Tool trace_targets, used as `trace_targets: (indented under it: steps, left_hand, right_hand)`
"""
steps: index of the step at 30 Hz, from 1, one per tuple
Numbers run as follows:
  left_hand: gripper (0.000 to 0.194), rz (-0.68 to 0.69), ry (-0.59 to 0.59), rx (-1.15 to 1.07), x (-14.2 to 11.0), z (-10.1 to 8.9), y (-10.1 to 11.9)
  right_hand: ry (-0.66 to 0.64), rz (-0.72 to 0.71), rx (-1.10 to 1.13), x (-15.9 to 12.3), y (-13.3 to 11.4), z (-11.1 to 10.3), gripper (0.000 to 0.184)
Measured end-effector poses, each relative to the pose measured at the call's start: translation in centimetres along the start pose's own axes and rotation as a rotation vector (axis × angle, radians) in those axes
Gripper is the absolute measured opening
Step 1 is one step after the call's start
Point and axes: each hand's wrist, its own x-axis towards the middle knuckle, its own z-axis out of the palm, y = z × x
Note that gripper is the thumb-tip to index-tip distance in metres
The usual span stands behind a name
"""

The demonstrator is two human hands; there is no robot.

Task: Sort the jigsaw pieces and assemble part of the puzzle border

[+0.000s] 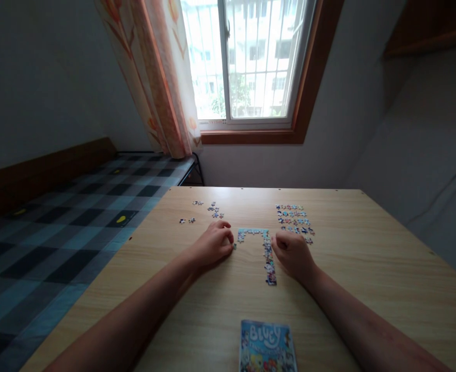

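On the table lies a partly joined jigsaw puzzle [254,231], its pieces forming a top edge, a short left side and a long right side. My left hand [214,244] rests just left of it with curled fingers, and a small puzzle piece [234,246] shows at its fingertips. Whether the fingers grip that piece firmly is hard to see. Against the outer edge of the right side, my right hand [293,253] is closed in a fist on the table, with no piece visible in it.
Loose puzzle pieces [293,214] lie in rows at the right. More scattered pieces [213,208] are at the back left. A blue Bluey box [268,347] stands at the table's near edge. A checkered bed [96,206] adjoins the left; a window [258,62] is behind.
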Motion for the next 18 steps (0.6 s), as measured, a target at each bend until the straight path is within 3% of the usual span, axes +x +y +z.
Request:
trace_targets:
  steps: [8,18]
  left_hand:
    - [0.012,0.067,0.152,0.050,0.6,1.7,0.9]
    - [0.013,0.088,0.167,0.026,0.5,2.0,0.7]
  right_hand:
    - [-0.004,-0.003,-0.001,0.1,-0.1,0.1,0.033]
    - [-0.007,-0.007,0.009,0.1,-0.2,0.1,0.033]
